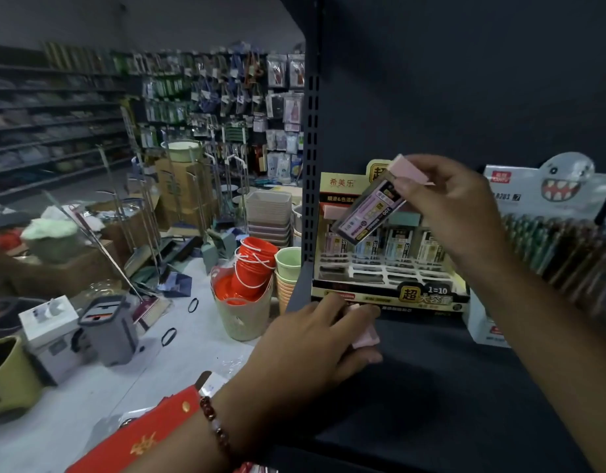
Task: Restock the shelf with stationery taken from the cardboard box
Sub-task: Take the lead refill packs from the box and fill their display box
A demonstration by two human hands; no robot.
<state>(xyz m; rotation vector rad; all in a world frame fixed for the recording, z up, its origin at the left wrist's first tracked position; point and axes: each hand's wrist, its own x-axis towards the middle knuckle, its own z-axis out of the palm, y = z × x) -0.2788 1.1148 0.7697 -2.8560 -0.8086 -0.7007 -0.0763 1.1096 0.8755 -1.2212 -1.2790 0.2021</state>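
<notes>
My right hand [455, 206] pinches a pink-capped clear stationery case [370, 213] by its cap, tilted in the air in front of a yellow display box [390, 295]. That display box stands on the dark shelf [448, 387] and holds several similar upright cases in a white rack. My left hand [315, 346] is lower, at the shelf's front left, with its fingers curled round another pink-capped case [366, 336], mostly hidden by the hand. The cardboard box is not in view.
A white display box with a ghost picture [551, 186], full of pens, stands right of the yellow one. The slotted shelf upright [312, 165] rises at the left. On the floor: red buckets in a basket [247, 285], stacked cups [288, 271], brooms, bins. Red packets [148, 435] lie below my left wrist.
</notes>
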